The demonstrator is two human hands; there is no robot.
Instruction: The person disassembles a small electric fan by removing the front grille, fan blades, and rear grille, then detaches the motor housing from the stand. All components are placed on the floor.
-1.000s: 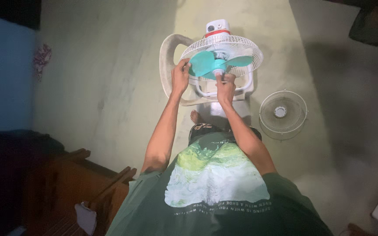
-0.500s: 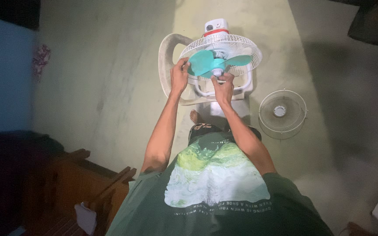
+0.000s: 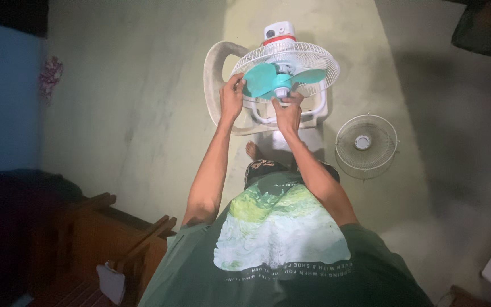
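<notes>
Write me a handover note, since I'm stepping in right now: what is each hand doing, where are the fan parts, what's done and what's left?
Left hand: grips the rim of the white rear grille.
Right hand: fingers on the hub at the centre of the teal blade.
The fan sits on a white plastic chair.
Done: front grille is off, lying on the floor to the right.
Left: blade is on the shaft; front grille not refitted.

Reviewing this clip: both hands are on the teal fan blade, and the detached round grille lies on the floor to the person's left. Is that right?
Not quite. The head view shows the detached round grille on the floor to the person's right, not left. The rest holds: the left hand and right hand are both on the teal fan blade.
</notes>
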